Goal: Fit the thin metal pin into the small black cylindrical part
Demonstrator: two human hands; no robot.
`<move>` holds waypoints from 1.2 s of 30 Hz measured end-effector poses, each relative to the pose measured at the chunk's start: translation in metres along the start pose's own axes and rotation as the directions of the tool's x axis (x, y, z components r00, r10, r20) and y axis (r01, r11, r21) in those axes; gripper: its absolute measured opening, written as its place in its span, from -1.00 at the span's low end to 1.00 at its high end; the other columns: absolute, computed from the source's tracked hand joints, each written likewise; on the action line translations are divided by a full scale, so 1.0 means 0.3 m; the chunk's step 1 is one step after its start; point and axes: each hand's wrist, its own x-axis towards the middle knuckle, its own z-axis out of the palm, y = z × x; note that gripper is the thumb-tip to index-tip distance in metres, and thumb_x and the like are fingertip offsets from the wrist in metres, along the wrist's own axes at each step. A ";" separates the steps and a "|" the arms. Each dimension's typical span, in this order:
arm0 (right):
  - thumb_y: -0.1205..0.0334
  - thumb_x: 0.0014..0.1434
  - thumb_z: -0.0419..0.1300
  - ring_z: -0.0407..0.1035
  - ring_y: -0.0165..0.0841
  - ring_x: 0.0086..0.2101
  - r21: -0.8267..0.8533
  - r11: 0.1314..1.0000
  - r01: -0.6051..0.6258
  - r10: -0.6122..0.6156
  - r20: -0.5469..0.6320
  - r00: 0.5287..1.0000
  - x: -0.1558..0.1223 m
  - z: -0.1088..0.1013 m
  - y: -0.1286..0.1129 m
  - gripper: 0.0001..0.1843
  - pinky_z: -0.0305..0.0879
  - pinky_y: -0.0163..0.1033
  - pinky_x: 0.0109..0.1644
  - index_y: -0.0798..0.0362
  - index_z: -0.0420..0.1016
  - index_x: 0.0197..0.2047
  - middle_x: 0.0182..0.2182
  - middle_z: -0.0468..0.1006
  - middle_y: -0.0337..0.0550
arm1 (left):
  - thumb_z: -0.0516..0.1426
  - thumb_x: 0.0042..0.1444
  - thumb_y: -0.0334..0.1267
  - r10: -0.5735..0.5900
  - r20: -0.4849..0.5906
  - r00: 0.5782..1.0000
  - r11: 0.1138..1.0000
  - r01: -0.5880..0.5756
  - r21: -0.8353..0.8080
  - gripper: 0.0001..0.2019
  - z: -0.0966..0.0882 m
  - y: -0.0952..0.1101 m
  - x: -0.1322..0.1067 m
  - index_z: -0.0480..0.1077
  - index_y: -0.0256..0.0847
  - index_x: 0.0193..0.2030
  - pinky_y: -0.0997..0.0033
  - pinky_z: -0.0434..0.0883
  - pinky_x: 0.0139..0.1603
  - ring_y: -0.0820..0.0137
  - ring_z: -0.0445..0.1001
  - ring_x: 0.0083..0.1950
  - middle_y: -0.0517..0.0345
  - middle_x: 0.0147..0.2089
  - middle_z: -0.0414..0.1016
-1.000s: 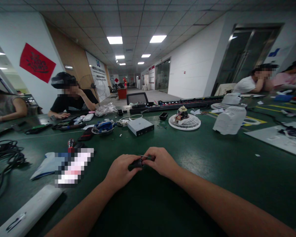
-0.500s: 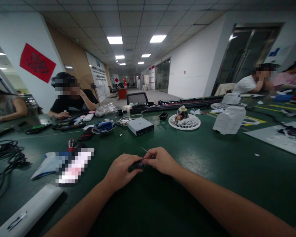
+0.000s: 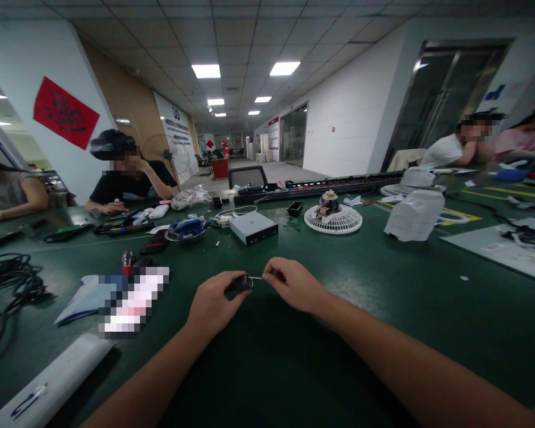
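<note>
My left hand is closed around a small black handle, held just above the green table. My right hand pinches a thin metal rod that points into the end of that handle. Both hands hover close together in the middle of the view, the rod lying level between them.
A grey drive box, a white fan grille with a motor on it and a white fan housing sit farther back. Black cables lie at the left, a white bar at the near left. Several people sit around the table.
Both hands have lifted slightly and moved apart. The thin rod, tilted up half a second ago, now lies level between the handle and my right fingers.
</note>
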 end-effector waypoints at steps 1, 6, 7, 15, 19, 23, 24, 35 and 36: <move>0.27 0.24 0.13 0.33 -0.41 -0.38 -0.032 0.999 0.028 -0.028 0.002 1.000 0.002 -0.004 0.003 -0.89 0.14 -0.31 -0.32 0.06 0.47 -0.29 -0.35 0.48 -0.20 | 0.26 0.06 -0.25 -0.004 0.002 1.000 1.000 0.004 -0.004 -0.67 -0.003 0.000 0.000 0.44 -0.12 0.00 0.18 0.48 -0.01 0.25 0.54 -0.08 0.10 -0.07 0.57; 0.22 0.25 0.13 0.38 -0.37 -0.31 -0.176 0.979 0.106 -0.102 0.034 0.994 -0.001 -0.007 -0.002 -0.86 0.19 -0.27 -0.25 0.04 0.52 -0.23 -0.28 0.51 -0.18 | 0.28 0.03 -0.27 0.035 0.071 0.997 0.999 -0.035 -0.003 -0.65 -0.011 0.004 -0.001 0.44 -0.13 0.00 0.19 0.47 -0.01 0.25 0.53 -0.08 0.10 -0.07 0.57; 0.22 0.25 0.13 0.38 -0.36 -0.30 -0.209 0.971 0.116 -0.111 0.036 0.993 -0.003 -0.007 -0.007 -0.85 0.19 -0.26 -0.24 0.03 0.52 -0.23 -0.29 0.52 -0.17 | 0.28 0.04 -0.28 0.039 0.073 0.997 0.999 -0.039 0.002 -0.65 -0.011 0.005 -0.001 0.44 -0.13 0.00 0.18 0.47 -0.01 0.25 0.53 -0.07 0.10 -0.07 0.57; 0.18 0.20 0.18 0.39 -0.37 -0.35 -0.158 0.983 0.092 -0.076 0.109 0.991 -0.010 -0.007 -0.015 -0.84 0.21 -0.28 -0.30 0.02 0.56 -0.26 -0.33 0.56 -0.19 | 0.23 0.06 -0.40 0.082 0.108 0.991 0.997 -0.080 -0.019 -0.69 -0.018 -0.001 0.004 0.44 -0.13 -0.02 0.24 0.45 0.00 0.28 0.50 -0.04 0.11 -0.05 0.53; 0.17 0.21 0.16 0.40 -0.33 -0.33 -0.250 0.968 0.035 -0.015 0.080 0.997 -0.008 -0.005 -0.014 -0.81 0.21 -0.25 -0.29 0.03 0.58 -0.26 -0.33 0.57 -0.16 | 0.22 0.07 -0.41 0.101 0.130 0.986 0.995 -0.100 -0.016 -0.69 -0.015 0.000 0.003 0.45 -0.12 -0.02 0.25 0.45 0.00 0.29 0.49 -0.05 0.12 -0.05 0.52; 0.18 0.19 0.18 0.41 -0.36 -0.36 -0.116 0.993 0.029 -0.010 0.164 0.986 -0.008 -0.003 -0.013 -0.83 0.22 -0.28 -0.31 0.02 0.59 -0.27 -0.35 0.58 -0.19 | 0.23 0.06 -0.42 0.100 0.146 0.984 0.995 -0.099 -0.009 -0.69 -0.014 0.002 0.002 0.45 -0.11 -0.04 0.27 0.44 -0.01 0.30 0.49 -0.06 0.14 -0.06 0.52; 0.17 0.20 0.17 0.42 -0.38 -0.37 -0.054 0.999 -0.002 0.011 0.164 0.986 -0.006 -0.002 -0.010 -0.82 0.22 -0.30 -0.32 0.02 0.59 -0.26 -0.35 0.59 -0.20 | 0.23 0.06 -0.41 0.092 0.137 0.986 0.996 -0.091 -0.015 -0.70 -0.015 0.003 0.002 0.45 -0.12 -0.04 0.28 0.44 -0.01 0.30 0.49 -0.06 0.14 -0.07 0.53; 0.11 0.19 0.18 0.42 -0.36 -0.39 -0.049 0.993 -0.107 0.114 0.156 0.981 -0.001 0.007 -0.001 -0.79 0.22 -0.29 -0.35 0.00 0.60 -0.27 -0.37 0.60 -0.19 | 0.24 0.06 -0.36 0.050 0.148 0.988 0.999 -0.050 -0.008 -0.69 -0.015 0.004 0.003 0.44 -0.11 -0.02 0.28 0.43 0.00 0.31 0.50 -0.05 0.16 -0.07 0.53; 0.12 0.18 0.18 0.43 -0.35 -0.38 -0.068 0.992 -0.111 0.120 0.144 0.982 0.000 0.007 -0.001 -0.80 0.22 -0.28 -0.34 0.01 0.60 -0.27 -0.36 0.60 -0.18 | 0.25 0.06 -0.35 0.047 0.154 0.987 0.999 -0.046 -0.009 -0.68 -0.014 0.004 0.002 0.43 -0.11 -0.02 0.28 0.43 -0.01 0.31 0.50 -0.05 0.16 -0.07 0.53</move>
